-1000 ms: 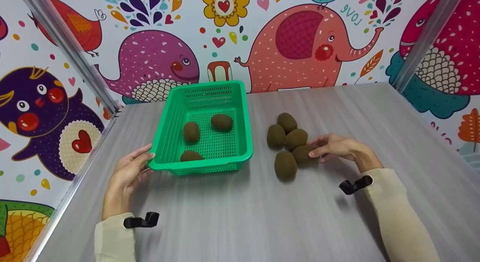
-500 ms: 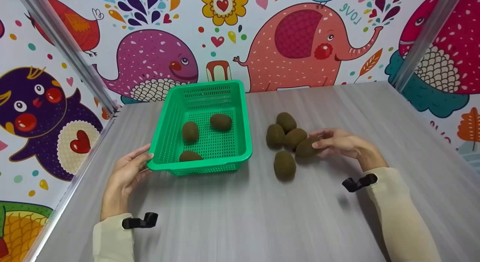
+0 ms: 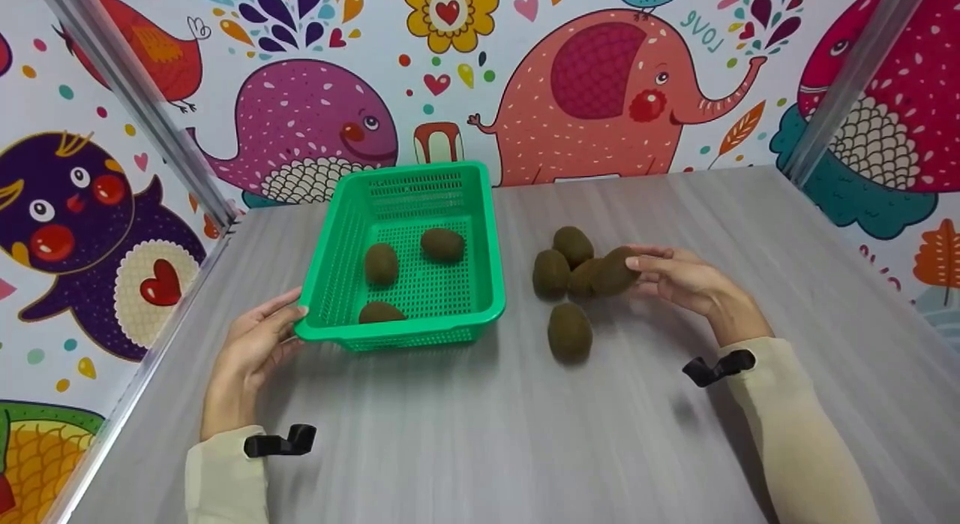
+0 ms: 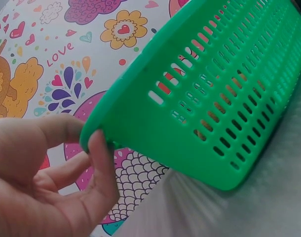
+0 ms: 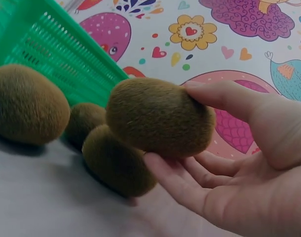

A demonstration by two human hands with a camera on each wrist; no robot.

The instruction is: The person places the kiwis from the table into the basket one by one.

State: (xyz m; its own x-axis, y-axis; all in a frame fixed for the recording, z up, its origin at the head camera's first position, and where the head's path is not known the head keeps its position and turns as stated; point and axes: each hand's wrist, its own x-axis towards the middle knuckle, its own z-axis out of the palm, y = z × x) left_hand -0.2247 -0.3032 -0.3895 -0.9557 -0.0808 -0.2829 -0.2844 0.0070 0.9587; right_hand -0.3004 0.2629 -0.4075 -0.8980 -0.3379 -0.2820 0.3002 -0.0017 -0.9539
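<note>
My right hand [image 3: 679, 278] pinches a brown fuzzy kiwi [image 5: 160, 117] between thumb and fingers, raised off the table beside the other kiwis. In the head view this held kiwi partly covers another kiwi [image 3: 580, 278] behind it. Two more, a rear kiwi [image 3: 573, 246] and a left kiwi [image 3: 551, 274], lie against that one, and a front kiwi [image 3: 570, 333] lies apart. My left hand [image 3: 259, 347] grips the near left corner of a green plastic basket [image 4: 140, 118], thumb and fingers on its rim. Inside the basket rest three kiwis [image 3: 442, 245], the nearest partly hidden by the front rim.
A grey wood-grain table [image 3: 450, 441] carries everything. Behind the basket stands a wall [image 3: 457, 81] printed with cartoon animals, and a patterned side panel [image 3: 97, 231] runs along the left. Metal posts [image 3: 851, 81] mark the back corners.
My right hand has lifted the kiwi from the table, moving it slightly up and away from the front kiwi. The left hand and basket have stayed in place.
</note>
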